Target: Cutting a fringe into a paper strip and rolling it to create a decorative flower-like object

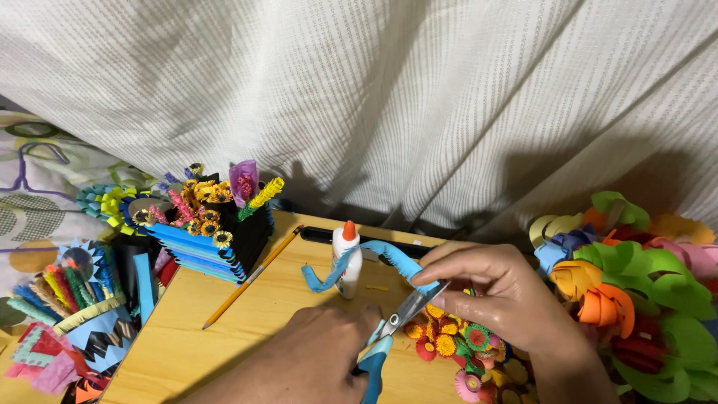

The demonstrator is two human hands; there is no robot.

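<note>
Your right-hand fingers pinch a blue paper strip, which curls up from that hand, over the middle of the table, and hangs in front of the glue bottle. Your right hand is above the small paper flowers. Your left hand is closed around the blue handles of the scissors, and the metal blades stand a little apart at the strip. The wooden table has free room only in the middle and front left; a yellow pencil lies slanted there. On the left edge there are paper scraps and folded pieces in many colours. A dark box with blue layered sides holds little yellow flowers and a purple one. On the right, big rolled paper flowers, green and orange, crowd the edge. Behind all, a ribbed white curtain closes the back.
</note>
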